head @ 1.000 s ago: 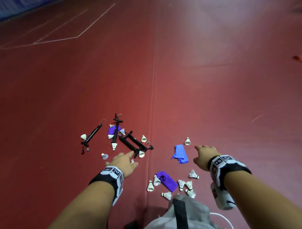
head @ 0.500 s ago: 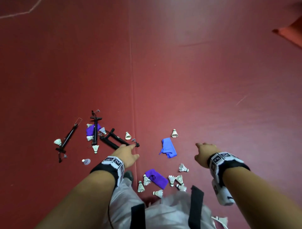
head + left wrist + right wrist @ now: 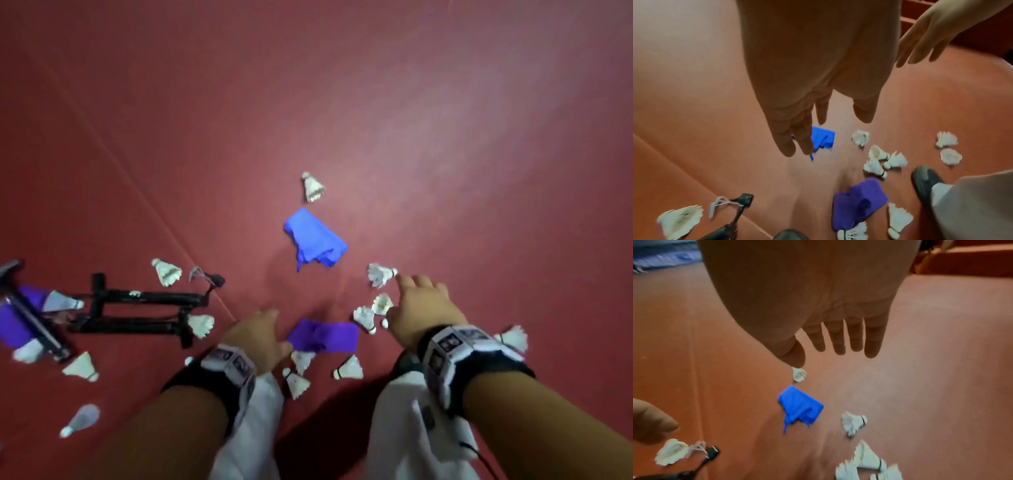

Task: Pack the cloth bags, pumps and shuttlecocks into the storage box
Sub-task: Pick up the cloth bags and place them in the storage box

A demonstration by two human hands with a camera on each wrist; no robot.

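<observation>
Head view: the left hand (image 3: 255, 337) and right hand (image 3: 419, 305) were held empty, fingers spread, above the floor (image 3: 445, 137), where the blue cloth bag (image 3: 313, 240), purple cloth bag (image 3: 325, 337), pumps (image 3: 144, 313) and shuttlecocks (image 3: 312, 186) were scattered.

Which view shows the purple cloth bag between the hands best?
The left wrist view: the purple cloth bag lies whole and unobstructed, folds visible. In the head view the left hand overlaps its edge. The right wrist view does not show it.
</observation>
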